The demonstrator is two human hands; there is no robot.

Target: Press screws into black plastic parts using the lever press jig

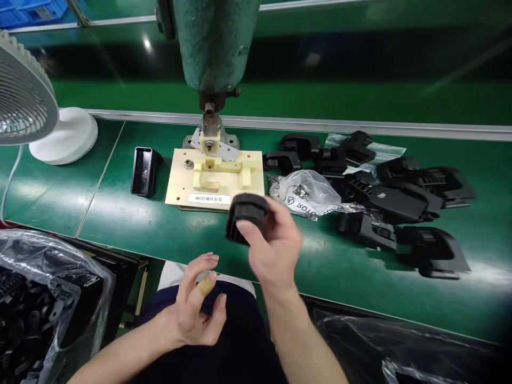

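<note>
A ribbed black plastic part (pixel 248 210) is gripped in my right hand (pixel 276 245), thumb on its near face, held above the front of the green bench. My left hand (pixel 202 304) is empty over my lap, its fingers curved and apart, with a yellowish wrap on one finger. Just beyond the held part lies a cream fixture plate (pixel 180 181) with raised blocks and a printed label (pixel 208 199). Above the plate hangs the green press head (pixel 218 48), its cream-tipped ram (pixel 210 143) over the fixture.
An upright black box-shaped part (pixel 144 172) stands left of the fixture. Several black plastic parts (pixel 400 202) and a clear bag of small metal pieces (pixel 306 192) lie to the right. A white fan (pixel 64 136) is at far left. Plastic-lined bins (pixel 52 261) flank my lap.
</note>
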